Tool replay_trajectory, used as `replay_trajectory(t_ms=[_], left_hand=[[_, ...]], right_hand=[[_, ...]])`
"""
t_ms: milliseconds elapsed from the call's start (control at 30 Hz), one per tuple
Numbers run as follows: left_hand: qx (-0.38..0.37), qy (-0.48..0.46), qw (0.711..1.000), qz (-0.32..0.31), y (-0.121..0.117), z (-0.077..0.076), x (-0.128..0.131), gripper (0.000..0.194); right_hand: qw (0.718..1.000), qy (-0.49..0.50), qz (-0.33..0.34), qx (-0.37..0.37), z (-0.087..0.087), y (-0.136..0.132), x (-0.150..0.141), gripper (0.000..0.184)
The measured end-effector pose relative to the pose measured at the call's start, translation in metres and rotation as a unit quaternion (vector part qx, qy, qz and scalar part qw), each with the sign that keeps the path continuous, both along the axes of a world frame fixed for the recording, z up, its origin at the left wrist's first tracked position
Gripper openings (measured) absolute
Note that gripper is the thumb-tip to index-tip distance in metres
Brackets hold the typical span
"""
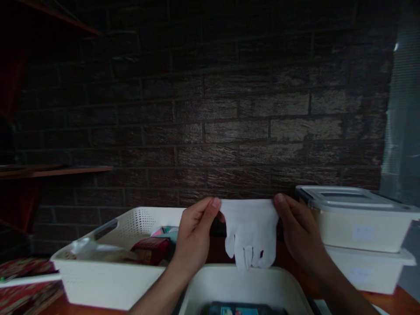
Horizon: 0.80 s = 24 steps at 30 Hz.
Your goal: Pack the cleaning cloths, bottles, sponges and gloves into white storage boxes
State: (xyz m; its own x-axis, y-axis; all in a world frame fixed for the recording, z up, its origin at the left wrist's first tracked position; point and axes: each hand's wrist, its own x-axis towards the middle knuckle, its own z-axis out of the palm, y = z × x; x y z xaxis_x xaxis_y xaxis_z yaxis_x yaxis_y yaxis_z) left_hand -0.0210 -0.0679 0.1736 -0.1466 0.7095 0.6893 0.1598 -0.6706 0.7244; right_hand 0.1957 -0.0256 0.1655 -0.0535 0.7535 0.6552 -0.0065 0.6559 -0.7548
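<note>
A white glove (251, 223) hangs upside down between my hands, its fingers pointing down and its cuff stretched level at the top. My left hand (196, 227) pinches one corner of the cuff between thumb and fingers. At the opposite corner, my right hand (297, 225) grips the cuff the same way. The glove's fingertips overlap the far rim of a white bin (210, 278) in front of me. Inside that bin lies a dark item with a blue printed label (239, 311), cut off by the lower edge of the view.
A white perforated basket (108, 280) to the left holds a red box (154, 250) and a clear plastic bag (98, 250). Two stacked lidded boxes (357, 229) stand at the right. Behind is a dark brick wall (223, 131); a wooden shelf (72, 171) juts out at left.
</note>
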Motion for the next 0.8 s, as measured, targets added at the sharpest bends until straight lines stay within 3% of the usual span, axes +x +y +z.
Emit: replay_trajectory(t_ms=[133,333,633,800], left_hand=[[0.001,0.004,1.0,0.027,-0.002,0.001,0.006,0.04],[-0.022,0.105,0.993,0.049,-0.008,-0.005,0.023,0.038],[0.0,0.086,0.992,0.092,-0.004,-0.008,0.013,0.041],[0.011,0.073,0.993,0.096,-0.003,-0.002,0.006,0.041]], right_hand=[[1.0,-0.01,-0.003,0.01,0.001,-0.003,-0.002,0.05],[0.997,-0.07,0.042,0.004,-0.001,-0.016,-0.017,0.042],[0.995,-0.067,-0.053,0.051,-0.005,-0.012,-0.016,0.039],[0.995,-0.057,-0.059,0.062,-0.002,-0.005,-0.009,0.04]])
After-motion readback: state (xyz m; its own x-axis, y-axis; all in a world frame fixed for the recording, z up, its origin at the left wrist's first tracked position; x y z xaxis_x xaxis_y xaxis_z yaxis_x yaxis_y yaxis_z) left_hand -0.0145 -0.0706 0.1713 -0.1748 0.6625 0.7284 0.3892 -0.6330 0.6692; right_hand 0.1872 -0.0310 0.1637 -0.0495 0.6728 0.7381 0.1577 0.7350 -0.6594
